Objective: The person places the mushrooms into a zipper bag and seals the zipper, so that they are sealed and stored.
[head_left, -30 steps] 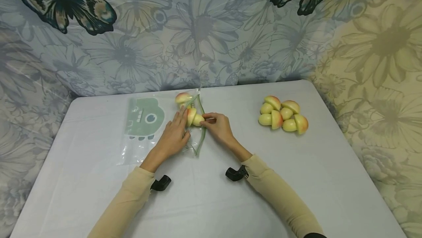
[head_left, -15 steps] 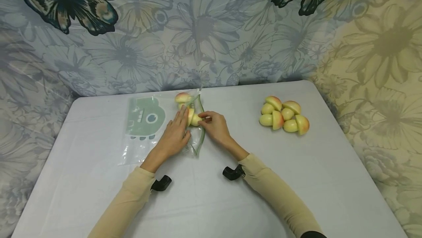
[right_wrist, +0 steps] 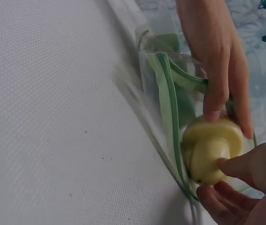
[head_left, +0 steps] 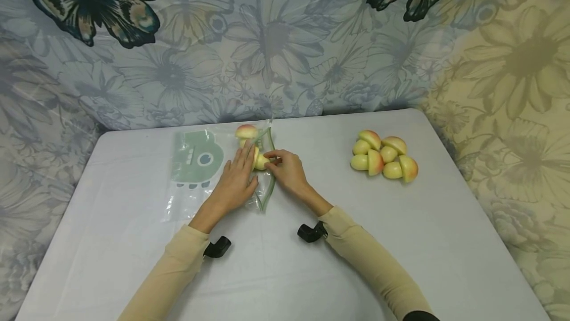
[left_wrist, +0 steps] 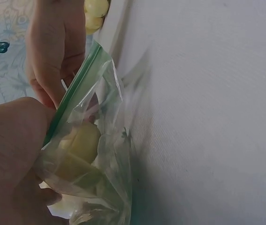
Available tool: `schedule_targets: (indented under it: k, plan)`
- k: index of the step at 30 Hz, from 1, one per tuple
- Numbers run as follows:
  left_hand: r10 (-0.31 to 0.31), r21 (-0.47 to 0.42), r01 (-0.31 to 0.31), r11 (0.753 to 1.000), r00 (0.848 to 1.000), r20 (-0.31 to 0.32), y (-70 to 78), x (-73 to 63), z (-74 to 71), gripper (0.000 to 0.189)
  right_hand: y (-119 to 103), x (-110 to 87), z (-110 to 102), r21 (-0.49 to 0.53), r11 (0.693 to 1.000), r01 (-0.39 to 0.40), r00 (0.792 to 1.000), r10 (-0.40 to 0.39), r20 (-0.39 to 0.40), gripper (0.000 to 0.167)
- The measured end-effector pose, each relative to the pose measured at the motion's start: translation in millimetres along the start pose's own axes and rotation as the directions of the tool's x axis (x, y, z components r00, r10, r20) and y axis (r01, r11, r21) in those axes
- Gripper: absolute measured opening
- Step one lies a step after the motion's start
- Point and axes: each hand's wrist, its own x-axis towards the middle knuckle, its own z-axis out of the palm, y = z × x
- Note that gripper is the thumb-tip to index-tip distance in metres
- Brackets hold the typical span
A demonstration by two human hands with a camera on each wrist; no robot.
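Observation:
A clear zip bag [head_left: 189, 162] with a green dinosaur print and green zip strips lies at the table's back left. My left hand [head_left: 233, 182] rests flat on it near the mouth, fingers straight; in the right wrist view those fingers [right_wrist: 216, 79] reach over the mushroom's cap. My right hand [head_left: 289, 170] pinches the stem of a yellow toy mushroom [right_wrist: 210, 157] with a reddish cap, thumb on one side and fingers on the other. This mushroom is at the bag's open mouth, cap first. Another mushroom [head_left: 246, 131] shows through the plastic behind the left fingertips.
Several more toy mushrooms [head_left: 385, 155] lie grouped on the right of the white-covered table [head_left: 267, 271]. Behind the table hangs a flower-patterned cloth [head_left: 276, 49] with butterflies. Black wrist cameras [head_left: 218, 247] sit under both forearms.
My right hand has moved a little to the left, pushing the mushroom farther into the bag's mouth. The left hand has stayed nearly still on the bag.

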Motion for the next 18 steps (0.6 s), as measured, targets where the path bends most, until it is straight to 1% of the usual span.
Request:
schedule_targets:
  k: [5, 9, 15, 18]
  plan:
    - [-0.021, 0.050, 0.021, 0.999, 1.000, 0.008, -2.7, -1.6, 0.3, 0.078, 0.4, 0.7, -0.9, -0.036, 0.999, -0.011, 1.000, 0.011, 0.000, 0.025]
    - [-0.025, 0.063, 0.024, 0.998, 1.000, 0.005, -3.9, -2.8, 1.1, 0.079, 0.7, 0.6, -1.5, -0.057, 0.998, -0.017, 1.000, 0.017, -0.001, 0.025]
    - [-0.015, 0.098, 0.019, 0.995, 0.999, -0.036, -2.5, -4.1, 2.1, 0.079, 2.2, 0.5, -1.5, -0.079, 0.997, -0.012, 1.000, 0.012, 0.000, 0.026]
    - [-0.015, 0.101, 0.021, 0.995, 0.998, -0.053, -2.9, -4.3, 3.1, 0.078, 2.9, 0.4, -1.8, -0.086, 0.996, -0.007, 1.000, 0.008, 0.000, 0.027]
